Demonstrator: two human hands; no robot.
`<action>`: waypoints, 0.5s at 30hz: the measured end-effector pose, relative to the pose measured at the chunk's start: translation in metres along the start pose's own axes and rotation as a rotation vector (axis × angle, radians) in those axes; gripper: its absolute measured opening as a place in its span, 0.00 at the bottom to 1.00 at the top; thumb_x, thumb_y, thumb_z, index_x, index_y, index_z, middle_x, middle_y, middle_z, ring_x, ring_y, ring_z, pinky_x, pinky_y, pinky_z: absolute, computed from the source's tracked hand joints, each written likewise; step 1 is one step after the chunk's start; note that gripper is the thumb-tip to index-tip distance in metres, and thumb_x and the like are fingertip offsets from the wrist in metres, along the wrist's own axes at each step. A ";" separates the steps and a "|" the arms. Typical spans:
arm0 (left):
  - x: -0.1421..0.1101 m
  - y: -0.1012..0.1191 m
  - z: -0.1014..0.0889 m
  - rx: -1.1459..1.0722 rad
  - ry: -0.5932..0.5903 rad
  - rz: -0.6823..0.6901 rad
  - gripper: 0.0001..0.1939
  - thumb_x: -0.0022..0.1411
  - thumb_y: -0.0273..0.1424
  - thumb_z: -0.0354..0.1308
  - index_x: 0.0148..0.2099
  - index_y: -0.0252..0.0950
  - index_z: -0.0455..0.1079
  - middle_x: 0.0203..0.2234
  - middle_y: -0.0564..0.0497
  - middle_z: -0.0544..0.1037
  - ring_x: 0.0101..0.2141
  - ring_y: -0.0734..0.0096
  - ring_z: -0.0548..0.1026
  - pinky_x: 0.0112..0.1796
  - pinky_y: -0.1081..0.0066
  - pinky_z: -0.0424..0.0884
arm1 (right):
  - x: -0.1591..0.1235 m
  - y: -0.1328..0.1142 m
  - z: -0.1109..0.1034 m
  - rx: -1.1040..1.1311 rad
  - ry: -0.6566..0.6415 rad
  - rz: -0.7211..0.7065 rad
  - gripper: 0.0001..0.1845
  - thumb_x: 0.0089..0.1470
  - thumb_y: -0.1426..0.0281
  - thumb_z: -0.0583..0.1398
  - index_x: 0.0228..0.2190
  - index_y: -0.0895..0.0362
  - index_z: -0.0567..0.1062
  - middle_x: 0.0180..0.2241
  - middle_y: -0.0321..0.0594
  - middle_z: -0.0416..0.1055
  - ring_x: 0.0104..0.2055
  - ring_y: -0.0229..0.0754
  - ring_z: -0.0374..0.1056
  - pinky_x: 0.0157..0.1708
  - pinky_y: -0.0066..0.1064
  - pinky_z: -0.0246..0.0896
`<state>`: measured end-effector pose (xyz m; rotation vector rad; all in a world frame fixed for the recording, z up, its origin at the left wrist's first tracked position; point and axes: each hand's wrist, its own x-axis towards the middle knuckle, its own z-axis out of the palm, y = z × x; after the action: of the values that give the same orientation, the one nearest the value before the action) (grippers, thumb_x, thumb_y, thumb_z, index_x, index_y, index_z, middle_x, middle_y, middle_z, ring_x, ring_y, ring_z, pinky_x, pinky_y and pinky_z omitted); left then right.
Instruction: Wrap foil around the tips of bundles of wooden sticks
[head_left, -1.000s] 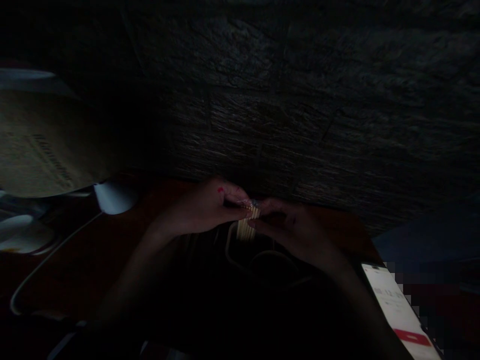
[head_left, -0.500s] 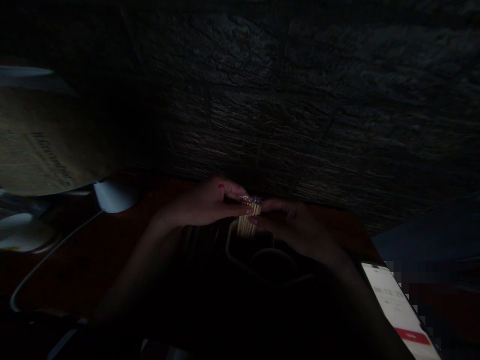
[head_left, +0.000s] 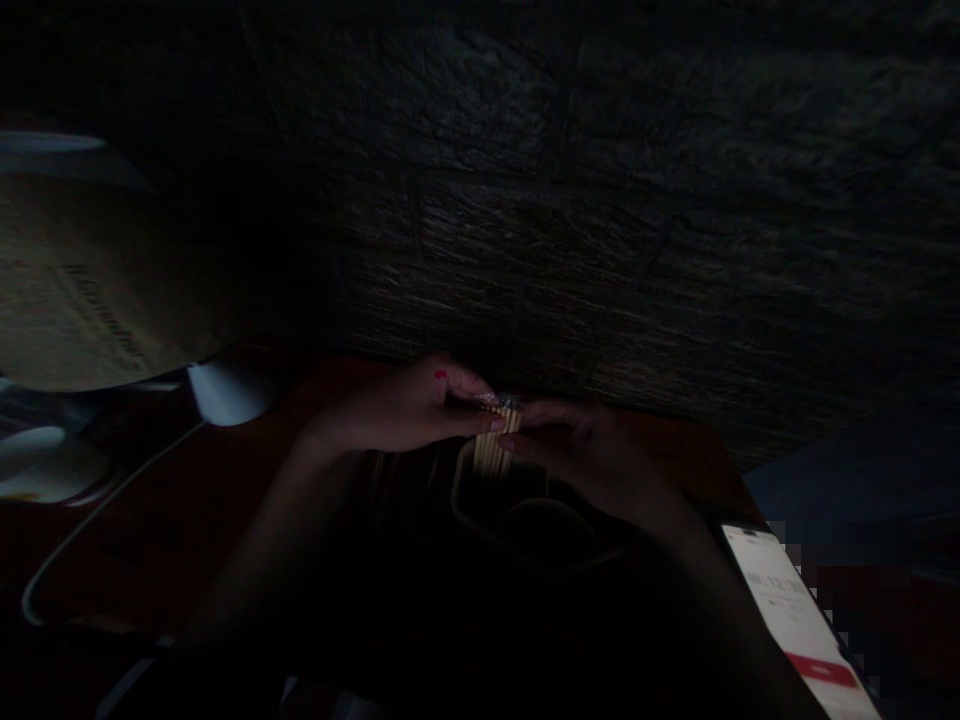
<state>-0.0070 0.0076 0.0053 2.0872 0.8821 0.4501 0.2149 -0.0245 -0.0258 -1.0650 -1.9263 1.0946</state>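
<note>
Both hands meet at a small bundle of thin pale sticks (head_left: 491, 458), upright and packed side by side. My left hand (head_left: 412, 408) pinches the bundle from the left, its thumb lying across the sticks. From the right my right hand (head_left: 592, 450) presses its thumb and fingers on the same bundle. Some shiny clear wrap (head_left: 511, 402) shows at the top of the sticks. Just below the hands is a dark open container (head_left: 459, 497) with a pale rim and a curved piece inside. The picture is very dark, so finer detail is lost.
A lit phone (head_left: 799, 620) lies at the right. On the left stand a large brown paper bag (head_left: 90, 290), a white cone-shaped thing (head_left: 231, 392) and a white cup-like thing (head_left: 45, 460). A white cable (head_left: 97, 510) crosses the reddish table (head_left: 187, 520). A stone-patterned wall (head_left: 480, 220) rises behind.
The scene looks a little darker. Both hands keep their hold on the sticks with hardly any movement.
</note>
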 end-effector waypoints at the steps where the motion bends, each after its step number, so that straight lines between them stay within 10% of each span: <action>1: 0.000 0.000 0.000 0.003 0.001 0.006 0.14 0.65 0.39 0.57 0.40 0.34 0.79 0.32 0.53 0.81 0.33 0.72 0.77 0.32 0.77 0.68 | 0.000 0.000 0.000 0.004 -0.001 -0.002 0.04 0.55 0.67 0.65 0.34 0.52 0.80 0.36 0.35 0.80 0.41 0.42 0.75 0.45 0.35 0.68; 15: 0.001 0.000 0.002 -0.055 -0.018 -0.015 0.13 0.63 0.37 0.58 0.41 0.33 0.78 0.35 0.50 0.81 0.36 0.69 0.77 0.35 0.74 0.69 | -0.003 -0.002 -0.005 0.072 -0.035 0.029 0.07 0.54 0.68 0.66 0.37 0.52 0.81 0.38 0.35 0.81 0.40 0.40 0.76 0.42 0.33 0.69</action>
<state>-0.0055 0.0070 0.0041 2.0299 0.8650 0.4426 0.2195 -0.0266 -0.0224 -1.0435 -1.8891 1.1967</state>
